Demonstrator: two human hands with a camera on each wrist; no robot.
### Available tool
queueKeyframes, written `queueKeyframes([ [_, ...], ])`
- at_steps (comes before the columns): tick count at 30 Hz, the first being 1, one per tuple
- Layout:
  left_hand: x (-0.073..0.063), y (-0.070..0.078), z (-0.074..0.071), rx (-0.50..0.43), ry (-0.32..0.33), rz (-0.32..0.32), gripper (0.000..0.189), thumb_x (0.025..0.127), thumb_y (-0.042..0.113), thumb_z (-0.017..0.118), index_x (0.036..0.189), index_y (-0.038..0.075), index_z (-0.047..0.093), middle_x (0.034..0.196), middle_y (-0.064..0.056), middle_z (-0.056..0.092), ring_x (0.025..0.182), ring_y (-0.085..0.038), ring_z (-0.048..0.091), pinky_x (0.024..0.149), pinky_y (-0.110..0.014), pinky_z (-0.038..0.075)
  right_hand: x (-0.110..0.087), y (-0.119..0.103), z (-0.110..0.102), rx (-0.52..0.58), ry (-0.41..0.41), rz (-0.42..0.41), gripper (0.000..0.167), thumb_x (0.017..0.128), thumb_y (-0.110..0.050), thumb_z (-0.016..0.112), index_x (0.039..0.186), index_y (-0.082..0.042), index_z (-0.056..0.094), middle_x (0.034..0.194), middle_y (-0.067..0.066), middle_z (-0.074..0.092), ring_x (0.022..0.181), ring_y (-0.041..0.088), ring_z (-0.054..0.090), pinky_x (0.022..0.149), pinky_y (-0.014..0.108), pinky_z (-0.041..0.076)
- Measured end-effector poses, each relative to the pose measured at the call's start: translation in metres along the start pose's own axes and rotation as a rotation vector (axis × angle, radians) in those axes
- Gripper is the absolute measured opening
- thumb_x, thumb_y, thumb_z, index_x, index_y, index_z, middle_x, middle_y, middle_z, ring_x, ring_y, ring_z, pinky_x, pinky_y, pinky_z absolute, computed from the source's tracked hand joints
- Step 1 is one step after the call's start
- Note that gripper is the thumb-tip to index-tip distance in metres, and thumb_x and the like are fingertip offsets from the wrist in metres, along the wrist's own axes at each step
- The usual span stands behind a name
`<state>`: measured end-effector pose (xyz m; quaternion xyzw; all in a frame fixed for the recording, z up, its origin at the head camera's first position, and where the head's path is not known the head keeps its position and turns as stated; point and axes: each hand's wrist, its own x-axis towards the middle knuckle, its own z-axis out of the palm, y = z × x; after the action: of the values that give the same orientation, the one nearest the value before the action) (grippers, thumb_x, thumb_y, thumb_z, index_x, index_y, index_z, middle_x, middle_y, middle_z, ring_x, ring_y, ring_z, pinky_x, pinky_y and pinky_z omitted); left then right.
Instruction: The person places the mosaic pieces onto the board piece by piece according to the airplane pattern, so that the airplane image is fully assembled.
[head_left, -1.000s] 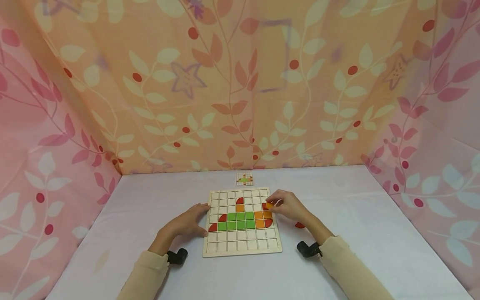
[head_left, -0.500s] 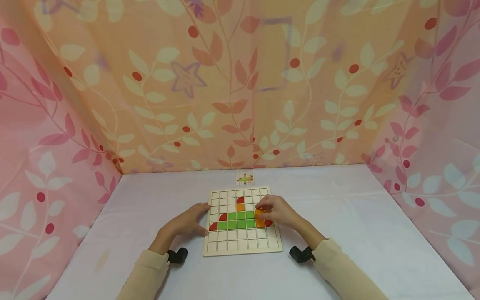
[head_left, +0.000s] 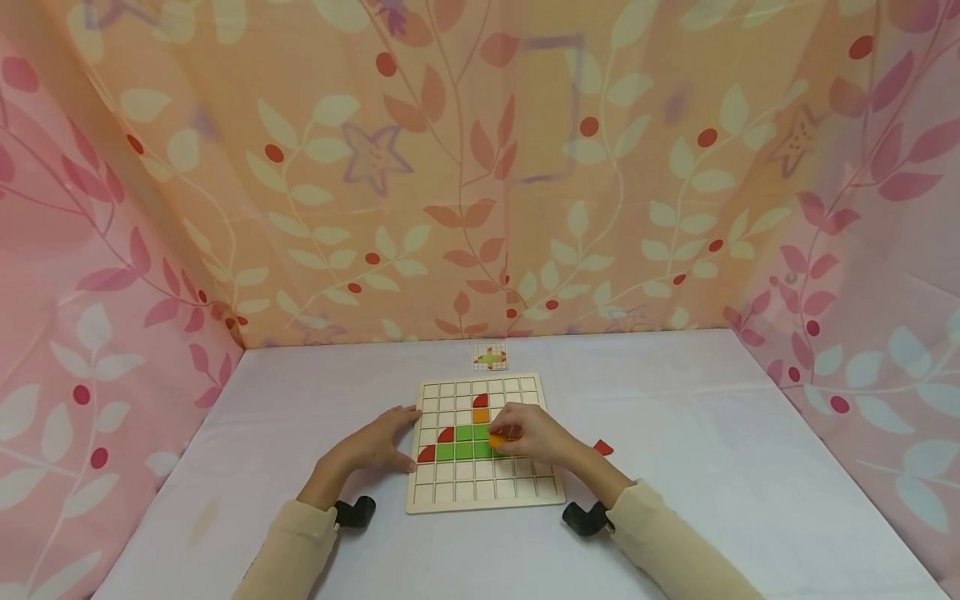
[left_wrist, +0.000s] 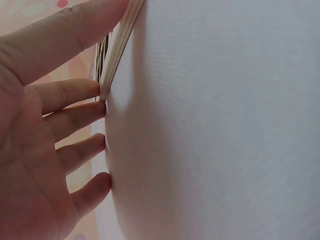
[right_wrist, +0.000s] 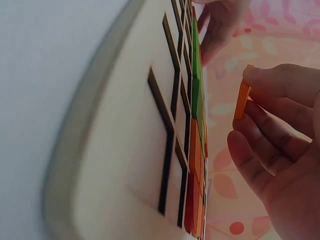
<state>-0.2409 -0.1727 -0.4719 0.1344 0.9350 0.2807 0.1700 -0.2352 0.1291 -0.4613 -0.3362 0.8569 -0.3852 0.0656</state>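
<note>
My right hand [head_left: 534,433] pinches an orange square tile [right_wrist: 243,94] between thumb and fingertips, held above the gridded wooden board [head_left: 450,493]. Spread along the board's left edge, my left hand [head_left: 375,442] touches it with thumb and fingertips. Green square tiles [head_left: 454,451] fill part of two rows. Red quarter-round tiles [head_left: 426,453] sit at the left ends of those rows. Higher up, another orange tile [head_left: 481,415] lies below a red quarter-round tile [head_left: 481,401]. My right hand hides the right part of the pattern in the head view; the right wrist view shows orange and red tiles there.
A small pattern card [head_left: 491,357] lies behind the board. One loose red piece [head_left: 603,447] rests on the white tablecloth [head_left: 675,400], right of the board, by my right forearm. Floral curtains [head_left: 480,208] stand behind and at both sides.
My right hand has moved left with the orange tile, from the board's right edge to over the green tiles. The loose red piece shows again beside the forearm. My left hand stays put.
</note>
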Motion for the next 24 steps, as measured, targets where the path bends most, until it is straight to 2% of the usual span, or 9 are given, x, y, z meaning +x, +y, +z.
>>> queueKeyframes([
  [6,-0.001,0.000,0.000,-0.005,-0.001,-0.003,0.091,0.068,0.019,0.088,0.146,0.008,0.044,0.157,-0.012,0.034,0.149,-0.038,0.021,0.117,-0.059,0.023,0.004,-0.004,0.011,-0.059,-0.039,-0.003,0.020,0.085,-0.013,0.075,0.104,-0.007,0.075,0.098,-0.001,0.067,0.086,0.009,0.056,0.077,0.019,0.050],
  [15,0.000,-0.003,0.001,-0.014,-0.006,0.013,0.089,0.069,0.017,0.087,0.146,0.008,0.044,0.157,-0.013,0.034,0.148,-0.039,0.023,0.117,-0.058,0.024,0.006,-0.012,0.021,-0.120,-0.136,0.036,0.021,0.083,-0.014,0.076,0.104,-0.012,0.075,0.100,-0.008,0.064,0.086,0.004,0.053,0.079,0.019,0.049],
  [24,-0.001,-0.002,0.000,-0.008,-0.002,0.006,0.088,0.070,0.017,0.087,0.146,0.009,0.044,0.158,-0.012,0.034,0.148,-0.038,0.022,0.117,-0.058,0.023,0.008,-0.021,0.025,-0.246,-0.187,0.003,0.021,0.082,-0.017,0.077,0.103,-0.013,0.076,0.098,-0.006,0.064,0.083,0.003,0.051,0.077,0.018,0.047],
])
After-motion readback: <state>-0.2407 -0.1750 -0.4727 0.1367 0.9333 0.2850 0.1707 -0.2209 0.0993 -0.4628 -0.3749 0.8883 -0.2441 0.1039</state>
